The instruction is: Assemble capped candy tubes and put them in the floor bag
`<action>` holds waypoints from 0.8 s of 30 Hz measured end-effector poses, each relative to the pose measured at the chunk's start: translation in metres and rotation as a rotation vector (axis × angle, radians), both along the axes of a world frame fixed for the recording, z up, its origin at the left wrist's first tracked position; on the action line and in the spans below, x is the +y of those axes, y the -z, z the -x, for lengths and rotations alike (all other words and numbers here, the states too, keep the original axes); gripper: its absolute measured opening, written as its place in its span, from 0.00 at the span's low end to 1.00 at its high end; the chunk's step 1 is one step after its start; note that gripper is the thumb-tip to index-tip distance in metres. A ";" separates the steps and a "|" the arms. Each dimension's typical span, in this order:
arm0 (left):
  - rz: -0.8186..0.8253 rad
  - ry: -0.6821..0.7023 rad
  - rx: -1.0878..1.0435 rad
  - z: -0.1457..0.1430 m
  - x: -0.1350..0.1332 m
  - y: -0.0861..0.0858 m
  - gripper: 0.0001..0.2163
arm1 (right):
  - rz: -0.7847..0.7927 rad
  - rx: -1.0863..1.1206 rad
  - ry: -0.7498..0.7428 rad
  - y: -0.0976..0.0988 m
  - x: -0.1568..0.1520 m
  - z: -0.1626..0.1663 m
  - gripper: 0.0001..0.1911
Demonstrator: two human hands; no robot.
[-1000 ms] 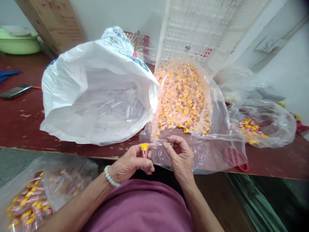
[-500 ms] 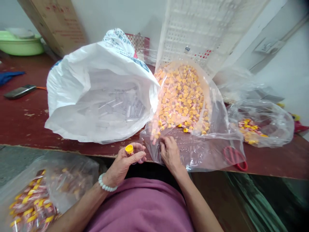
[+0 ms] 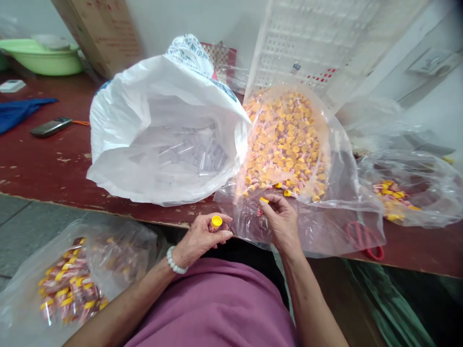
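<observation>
My left hand [image 3: 202, 238] is closed round a small clear tube with a yellow cap [image 3: 216, 221], held at the table's front edge. My right hand [image 3: 280, 219] pinches a yellow-capped piece [image 3: 264, 200] at the mouth of a clear bag [image 3: 325, 159] full of several yellow-capped pieces [image 3: 285, 140]. A large white bag [image 3: 119, 120] left of it lies open, with several clear empty tubes [image 3: 195, 154] inside.
A clear bag of capped tubes [image 3: 68, 289] sits low at my left. Red scissors [image 3: 363, 238] lie under plastic at the right, beside another clear bag [image 3: 427, 178]. A phone [image 3: 50, 126], blue cloth [image 3: 18, 111], green basin [image 3: 43, 55], cardboard box [image 3: 104, 33] and white crate [image 3: 325, 43] stand behind.
My right hand moved from the bag's front edge up to its mouth and now pinches a yellow-capped piece. The left hand stayed closed on the capped tube and tilted it. The view shifted left.
</observation>
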State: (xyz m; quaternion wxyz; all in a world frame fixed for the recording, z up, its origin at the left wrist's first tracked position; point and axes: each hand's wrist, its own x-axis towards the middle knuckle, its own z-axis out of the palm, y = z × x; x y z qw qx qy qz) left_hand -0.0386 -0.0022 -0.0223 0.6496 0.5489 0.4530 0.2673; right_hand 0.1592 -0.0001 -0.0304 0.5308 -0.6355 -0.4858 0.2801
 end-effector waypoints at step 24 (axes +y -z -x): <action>0.001 0.225 -0.052 -0.011 -0.012 -0.017 0.07 | -0.178 0.180 0.018 -0.009 0.001 0.043 0.15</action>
